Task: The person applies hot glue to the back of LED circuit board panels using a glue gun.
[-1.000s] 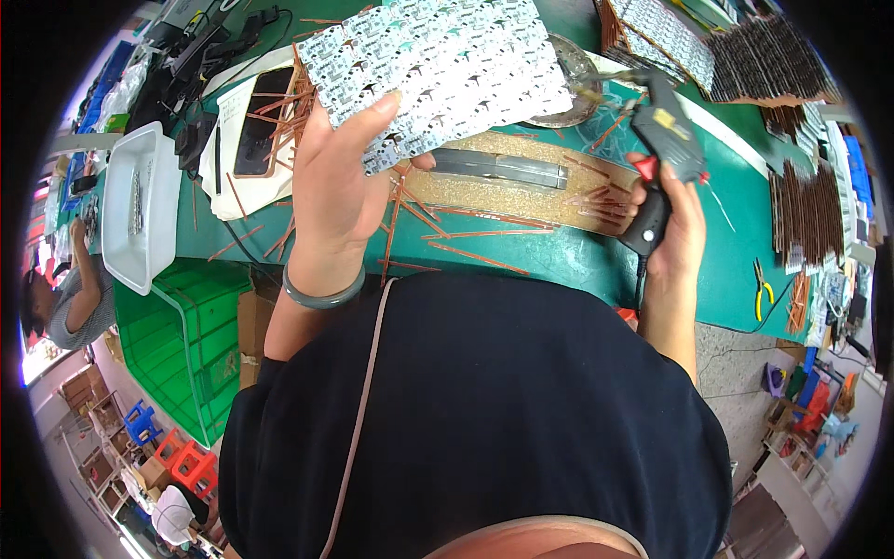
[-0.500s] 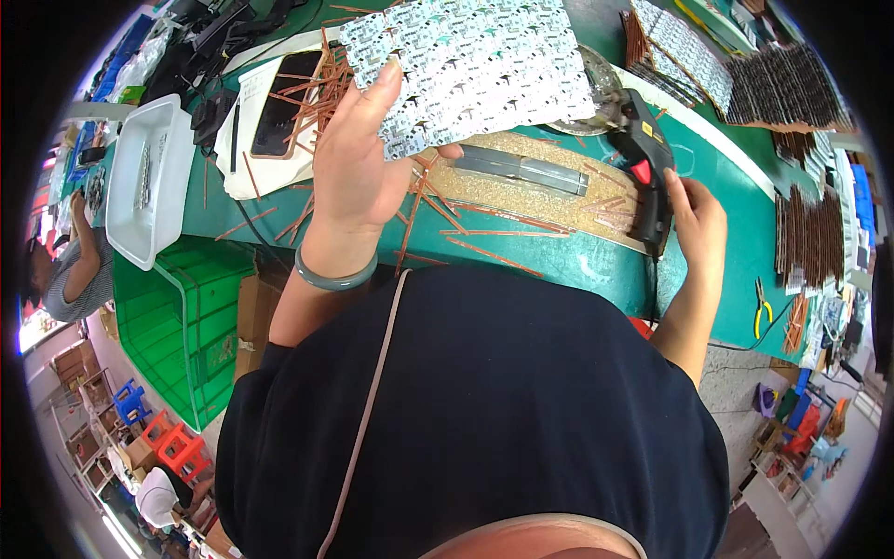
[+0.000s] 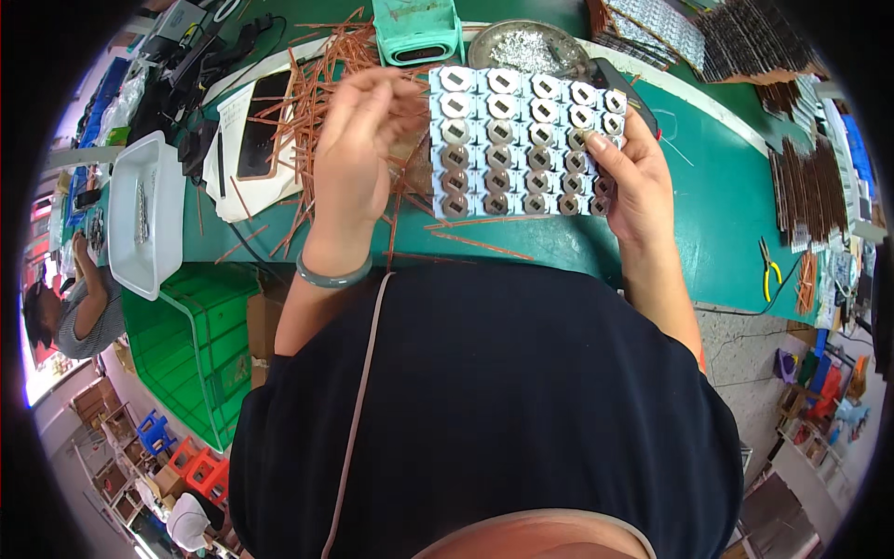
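Observation:
A panel of small circuit boards (image 3: 521,140), with rows of round parts facing up, is raised over the bench. My right hand (image 3: 638,177) grips it by its right edge, thumb on top and fingers beneath. My left hand (image 3: 358,154) is off the panel's left edge with loosely bent, slightly blurred fingers apart and nothing in them. Beyond the right hand lies a black hand tool (image 3: 619,84), mostly hidden by the panel and the hand.
Thin brown strips (image 3: 326,93) lie heaped left of centre. A round metal dish (image 3: 484,42) with bright bits and a green holder (image 3: 419,19) stand behind. Stacked panels (image 3: 805,196) and yellow-handled pliers (image 3: 771,270) are at right, a white bin (image 3: 144,214) at left.
My right hand has let go of the black tool and now holds the panel. The panel has come nearer and been turned over to its other face. My left hand has released it.

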`<state>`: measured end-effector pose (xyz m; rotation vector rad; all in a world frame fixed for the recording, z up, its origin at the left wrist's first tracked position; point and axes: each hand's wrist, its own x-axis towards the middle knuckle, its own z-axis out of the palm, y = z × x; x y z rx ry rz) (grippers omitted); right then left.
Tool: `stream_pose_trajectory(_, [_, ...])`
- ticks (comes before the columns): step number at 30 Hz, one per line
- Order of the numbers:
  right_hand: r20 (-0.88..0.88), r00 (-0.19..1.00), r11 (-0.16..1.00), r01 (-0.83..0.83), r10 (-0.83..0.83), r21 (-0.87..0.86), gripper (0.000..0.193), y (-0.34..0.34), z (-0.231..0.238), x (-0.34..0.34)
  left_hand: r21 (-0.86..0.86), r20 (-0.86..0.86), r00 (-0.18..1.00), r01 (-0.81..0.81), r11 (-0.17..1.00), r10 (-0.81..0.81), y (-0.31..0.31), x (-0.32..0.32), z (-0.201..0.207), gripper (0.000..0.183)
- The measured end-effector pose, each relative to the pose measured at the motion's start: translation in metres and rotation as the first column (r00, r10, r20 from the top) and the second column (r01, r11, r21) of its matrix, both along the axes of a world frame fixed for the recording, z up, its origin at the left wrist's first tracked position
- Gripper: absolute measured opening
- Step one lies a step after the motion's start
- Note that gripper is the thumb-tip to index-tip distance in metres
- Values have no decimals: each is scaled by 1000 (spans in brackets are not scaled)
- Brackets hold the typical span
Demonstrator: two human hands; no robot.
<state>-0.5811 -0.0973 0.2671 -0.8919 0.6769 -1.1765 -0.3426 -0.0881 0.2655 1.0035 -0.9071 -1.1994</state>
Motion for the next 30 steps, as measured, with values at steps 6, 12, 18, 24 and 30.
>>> stream_pose_trajectory(6, [-63, 997, 999, 42, -42, -11, 38, 3, -4, 8, 210, -212, 968, 180, 961, -135, 15, -32, 2, 55])
stream_pose_trajectory(12, [-13, 1000, 984, -1, 3, 176, 32, 10, -15, 12, 249, -361, 927, 204, 947, -105, 15, -36, 2, 48])
stream_pose_trajectory(18, [58, 997, 987, -52, 43, 151, 31, 12, -11, 18, 267, -173, 985, 34, 963, 13, 16, -37, 2, 43])
stream_pose_trajectory(24, [89, 988, 991, -127, 123, 36, 32, 16, -9, 30, -133, -552, 652, 548, 826, -521, 21, -35, -8, 33])
stream_pose_trajectory(30, [-192, 981, 998, 17, -30, -68, 31, 15, -19, 34, 208, -241, 963, 177, 962, -125, 21, -44, 3, 40])
